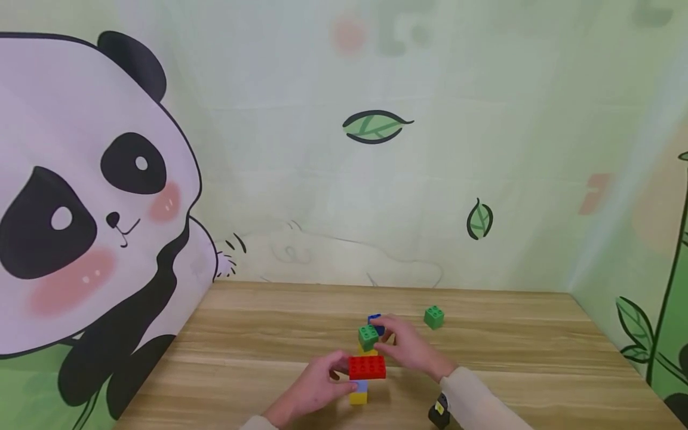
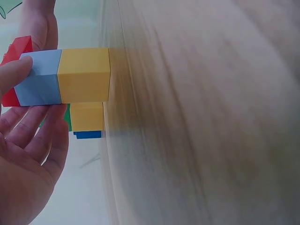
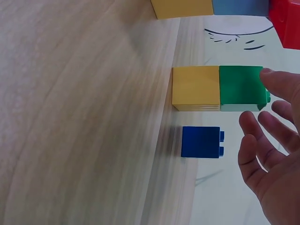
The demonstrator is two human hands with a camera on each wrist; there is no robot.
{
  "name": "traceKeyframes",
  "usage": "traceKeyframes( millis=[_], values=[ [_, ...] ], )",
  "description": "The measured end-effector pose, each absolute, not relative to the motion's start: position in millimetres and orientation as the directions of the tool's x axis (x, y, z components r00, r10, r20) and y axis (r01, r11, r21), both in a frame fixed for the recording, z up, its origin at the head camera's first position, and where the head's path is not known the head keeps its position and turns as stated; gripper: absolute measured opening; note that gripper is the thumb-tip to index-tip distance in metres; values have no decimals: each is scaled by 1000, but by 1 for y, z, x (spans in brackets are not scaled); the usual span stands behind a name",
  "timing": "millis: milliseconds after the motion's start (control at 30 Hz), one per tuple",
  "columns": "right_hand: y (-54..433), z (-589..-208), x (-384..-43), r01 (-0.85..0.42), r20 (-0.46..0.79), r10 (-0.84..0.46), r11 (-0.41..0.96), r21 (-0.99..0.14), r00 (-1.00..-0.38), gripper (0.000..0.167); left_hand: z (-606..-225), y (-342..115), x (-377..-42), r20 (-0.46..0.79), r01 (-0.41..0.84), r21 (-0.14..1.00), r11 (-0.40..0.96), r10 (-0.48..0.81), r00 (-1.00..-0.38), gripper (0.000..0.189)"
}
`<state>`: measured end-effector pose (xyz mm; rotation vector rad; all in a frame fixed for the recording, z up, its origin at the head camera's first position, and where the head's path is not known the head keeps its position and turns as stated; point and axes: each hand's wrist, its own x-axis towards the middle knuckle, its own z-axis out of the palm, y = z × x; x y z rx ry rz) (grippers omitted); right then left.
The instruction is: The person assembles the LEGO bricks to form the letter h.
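Observation:
My left hand (image 1: 319,382) pinches a stack near the table front, thumb on its light blue brick (image 2: 42,77). A yellow brick (image 2: 84,75) forms the stack's base, and a longer red brick (image 1: 367,367) lies across its top. Behind it stands a second stack: a green brick (image 1: 368,337) on a yellow brick (image 3: 196,86). My right hand (image 1: 411,349) is at this second stack, its thumb tip at the green brick's upper edge and its other fingers loosely bent and apart. Just beyond, a dark blue brick (image 3: 200,142) stands on the table, partly hidden by the right hand in the head view.
Another green brick (image 1: 434,317) sits farther back to the right on the wooden table (image 1: 269,322). A black object with a yellow mark (image 1: 439,412) lies by the right sleeve. Behind the table hangs a printed panda backdrop (image 1: 295,149).

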<state>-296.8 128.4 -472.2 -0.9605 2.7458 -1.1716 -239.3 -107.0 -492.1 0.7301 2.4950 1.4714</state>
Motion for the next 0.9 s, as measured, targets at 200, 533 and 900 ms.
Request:
traceKeyframes(
  millis=[200,533,900],
  values=[
    [125,-474,-301,-505,183,-536,547,-668,-824,50,-494,-108,-240,134,354,850,391,489,-862,32],
    [122,-474,-302,-439,117,-526,543,-716,-842,43,-495,-108,-240,125,344,854,390,488,-864,33],
    [137,-478,-290,-506,177,-569,494,-707,-803,32,-492,-106,-240,104,350,846,402,520,-848,30]
  ],
)
